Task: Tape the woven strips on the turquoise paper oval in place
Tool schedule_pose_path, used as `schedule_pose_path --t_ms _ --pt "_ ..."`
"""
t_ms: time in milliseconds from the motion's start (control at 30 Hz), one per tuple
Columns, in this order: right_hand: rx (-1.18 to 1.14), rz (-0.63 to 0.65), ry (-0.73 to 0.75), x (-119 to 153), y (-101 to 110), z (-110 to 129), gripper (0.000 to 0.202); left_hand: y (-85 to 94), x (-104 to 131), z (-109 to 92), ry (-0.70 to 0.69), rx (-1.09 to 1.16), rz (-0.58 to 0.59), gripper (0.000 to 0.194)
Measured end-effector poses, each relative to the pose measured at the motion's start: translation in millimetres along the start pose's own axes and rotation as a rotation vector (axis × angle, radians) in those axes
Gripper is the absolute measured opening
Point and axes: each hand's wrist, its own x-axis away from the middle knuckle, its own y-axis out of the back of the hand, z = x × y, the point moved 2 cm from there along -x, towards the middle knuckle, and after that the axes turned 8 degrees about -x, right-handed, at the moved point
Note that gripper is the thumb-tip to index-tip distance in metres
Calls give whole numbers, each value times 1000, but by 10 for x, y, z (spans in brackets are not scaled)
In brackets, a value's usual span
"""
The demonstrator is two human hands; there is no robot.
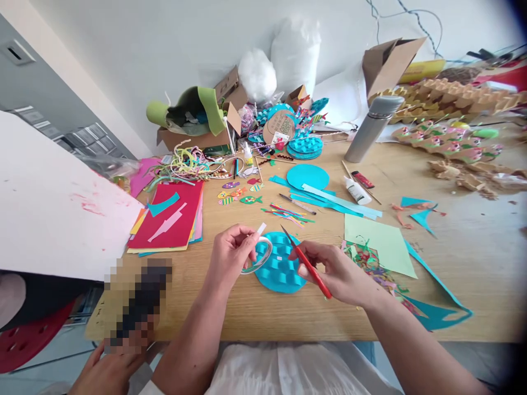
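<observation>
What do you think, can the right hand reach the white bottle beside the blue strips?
Probably yes: flat blue strips seem little obstacle to the white bottle, but the right hand may need to set down its red-handled tool.

A wood-grained table lay beneath the grip of the left hand and right hand, bearing a round blue piece between them. Beyond the grip lay thin coloured strips, fish cutouts and a plain blue disc; left of it, stacked coloured sheets; right, a pale green sheet; farther right, brown scraps, perhaps torn carton.
</observation>
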Motion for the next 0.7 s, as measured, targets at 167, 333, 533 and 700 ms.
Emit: schedule_pose_path --t_ms 167,333,533,700 --pt "-64 138 -63 -37 -124 -21 40 8 37 -42 -18 -46 52 25" --pt "-115 166 -69 -68 -173 26 44 2 55 -63 -18 -96 84 27" --pt "-103 152 -75 -80 -179 15 48 -17 42 -54 -20 -130 102 27" --pt "-118 161 -102 -72 -171 -26 48 -44 25 -43 -30 -124 124 25"
